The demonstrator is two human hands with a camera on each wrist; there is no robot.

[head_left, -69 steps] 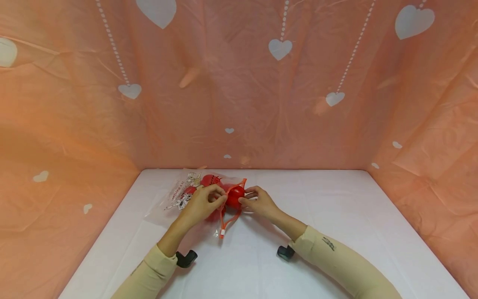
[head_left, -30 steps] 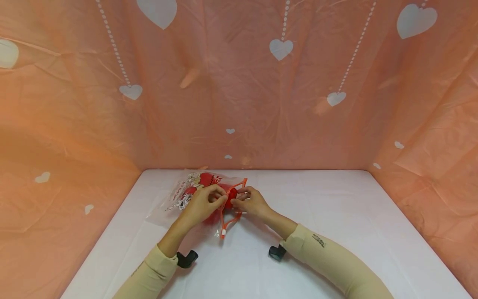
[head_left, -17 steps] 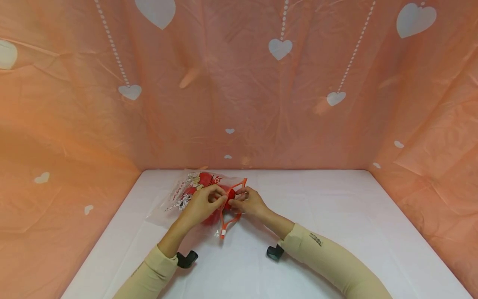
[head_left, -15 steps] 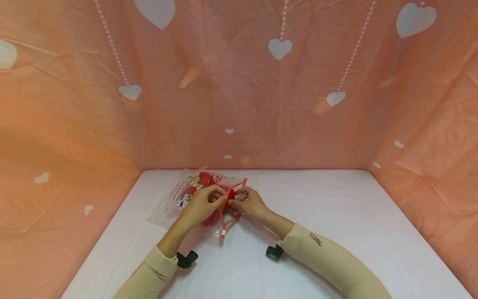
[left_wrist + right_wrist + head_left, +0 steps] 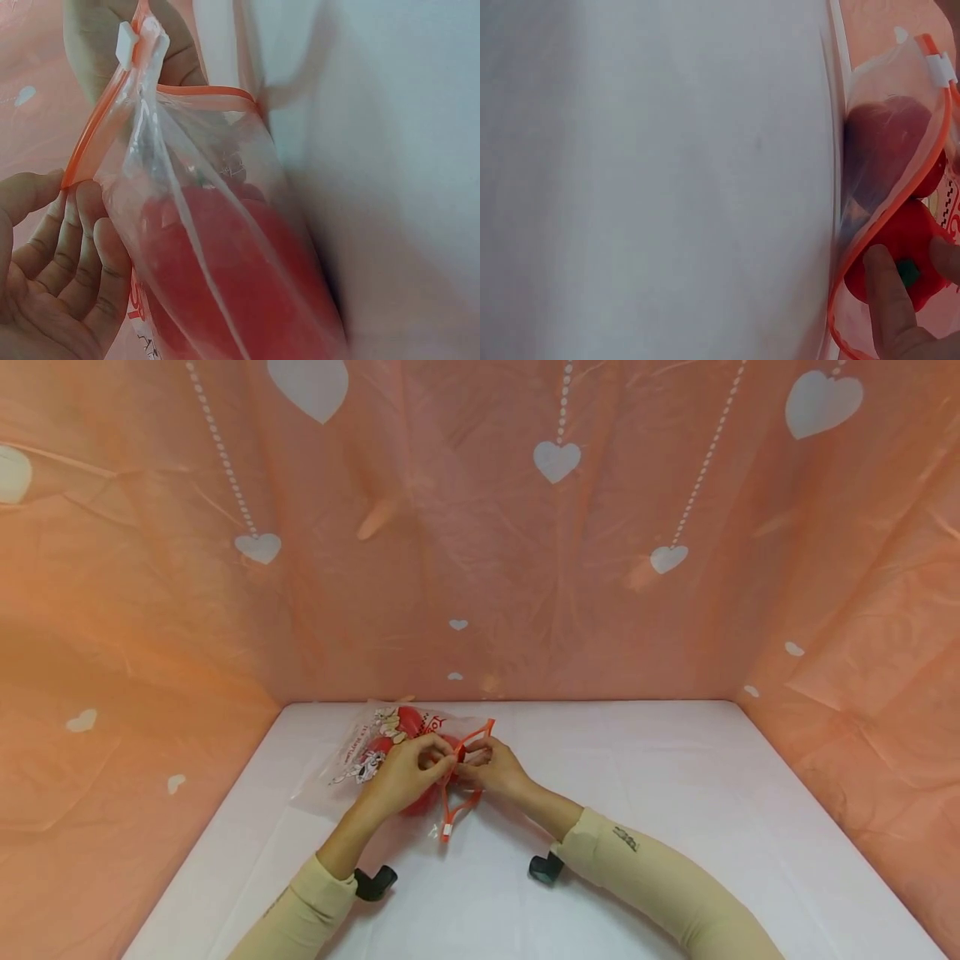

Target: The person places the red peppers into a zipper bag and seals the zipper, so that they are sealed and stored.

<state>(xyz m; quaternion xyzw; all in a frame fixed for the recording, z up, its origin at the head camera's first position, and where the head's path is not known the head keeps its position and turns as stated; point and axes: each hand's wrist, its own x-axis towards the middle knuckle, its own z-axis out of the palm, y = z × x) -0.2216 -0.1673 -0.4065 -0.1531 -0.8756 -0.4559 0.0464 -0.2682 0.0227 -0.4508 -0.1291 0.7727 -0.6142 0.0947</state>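
A clear zip bag [image 5: 341,764] with printed cartoon figures lies on the table, its orange-edged mouth towards the right. My left hand [image 5: 405,770] pinches the orange zip edge [image 5: 91,135] between thumb and fingers, holding the mouth apart. My right hand [image 5: 504,772] reaches into the mouth and grips a red bell pepper [image 5: 896,229], thumb and finger on either side of its green stem. Another rounded red item [image 5: 885,139] shows through the plastic beside the pepper. The white slider [image 5: 127,46] sits at one end of the zip.
A white-covered table [image 5: 637,777] spreads out under both arms. Pink-orange sheeting with white hearts [image 5: 480,568] hangs along the back and sides. Black wrist cameras [image 5: 375,883] stick out below the sleeves.
My right hand has moved left, pushing the red bell pepper from the bag's mouth deeper inside, where little of it now shows in the head view. My left hand keeps its pinch in place.
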